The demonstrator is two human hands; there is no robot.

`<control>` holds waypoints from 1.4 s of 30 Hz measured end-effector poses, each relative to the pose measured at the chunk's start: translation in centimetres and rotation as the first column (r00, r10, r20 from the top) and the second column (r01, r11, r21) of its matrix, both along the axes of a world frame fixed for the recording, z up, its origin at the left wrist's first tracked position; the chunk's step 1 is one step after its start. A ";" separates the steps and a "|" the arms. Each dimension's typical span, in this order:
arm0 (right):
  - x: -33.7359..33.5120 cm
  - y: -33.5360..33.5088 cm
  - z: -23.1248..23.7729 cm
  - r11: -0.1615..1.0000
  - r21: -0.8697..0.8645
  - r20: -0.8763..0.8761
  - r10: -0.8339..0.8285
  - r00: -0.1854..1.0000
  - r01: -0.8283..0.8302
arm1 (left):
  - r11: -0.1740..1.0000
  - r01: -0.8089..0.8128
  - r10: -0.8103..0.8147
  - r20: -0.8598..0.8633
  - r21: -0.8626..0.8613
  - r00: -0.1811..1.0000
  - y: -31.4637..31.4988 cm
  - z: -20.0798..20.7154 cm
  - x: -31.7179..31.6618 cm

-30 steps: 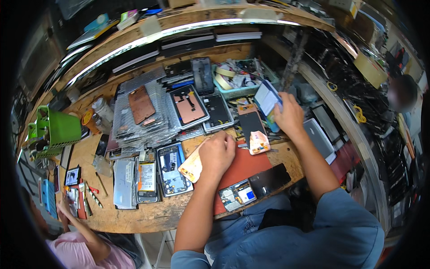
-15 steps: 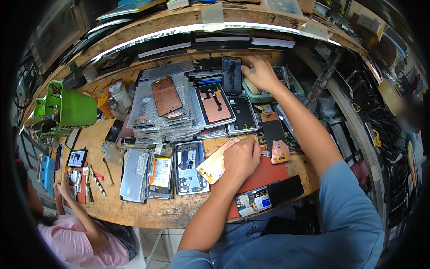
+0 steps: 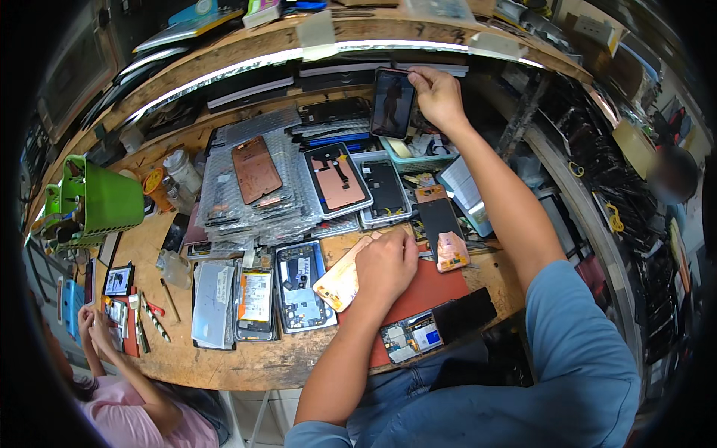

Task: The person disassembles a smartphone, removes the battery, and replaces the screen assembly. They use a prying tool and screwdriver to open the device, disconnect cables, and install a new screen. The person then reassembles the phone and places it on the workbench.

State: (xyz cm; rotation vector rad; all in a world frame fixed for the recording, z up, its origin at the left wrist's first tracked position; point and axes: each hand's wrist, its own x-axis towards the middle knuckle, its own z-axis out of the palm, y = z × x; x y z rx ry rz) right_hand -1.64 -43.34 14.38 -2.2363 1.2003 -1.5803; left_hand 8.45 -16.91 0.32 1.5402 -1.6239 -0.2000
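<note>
My right hand [image 3: 442,98] reaches to the back of the bench and grips a black smartphone [image 3: 393,103] by its upper right edge; a dark picture shows on its screen. My left hand [image 3: 386,267] is closed in a loose fist over a copper-backed phone screen panel [image 3: 342,280]; its palm side and fingertips are hidden. Under that panel lies a red mat [image 3: 441,287]. An opened phone [image 3: 413,337] with bare circuit board and battery rests at the mat's near edge, a black panel [image 3: 464,313] beside it. Right of my left hand lies another dark, copper-ended screen panel [image 3: 442,230].
Bubble-wrapped panels [image 3: 254,172] are stacked at the back left. Several opened phones, one a blue-framed phone [image 3: 305,284], line the middle. A teal basket [image 3: 418,160] stands behind. A green basket [image 3: 112,198] and a co-worker's hands [image 3: 95,328] are at the left. A wooden shelf [image 3: 358,33] overhangs.
My right hand has taken hold of the smartphone and raised it from its place by the basket. The whole view has shifted slightly; my left hand stays on the copper panel.
</note>
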 end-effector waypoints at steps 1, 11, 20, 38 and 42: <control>-1.2 -0.5 0.8 0.999 0.012 -0.029 -0.035 0.999 0.036 | 1.000 0.007 -0.007 0.006 -0.004 1.000 -0.1 0.1 0.0; -5.9 -0.3 -3.1 0.977 -0.081 -0.072 0.191 0.979 -0.197 | 0.999 -0.007 0.007 0.008 0.035 1.000 -0.7 -0.5 0.3; -7.6 -5.9 -8.1 0.927 0.356 0.038 0.115 0.993 -0.121 | 0.999 -0.025 0.024 0.021 0.022 0.999 -0.8 -0.9 0.5; -4.7 -3.0 -5.3 0.963 0.210 -0.326 0.234 0.916 -0.172 | 0.995 0.019 -0.022 0.028 0.095 0.999 0.0 0.2 0.6; -5.2 -8.8 -5.7 0.868 0.490 -0.304 0.250 0.919 -0.074 | 0.996 0.026 -0.028 0.027 0.086 0.999 -0.2 0.7 0.2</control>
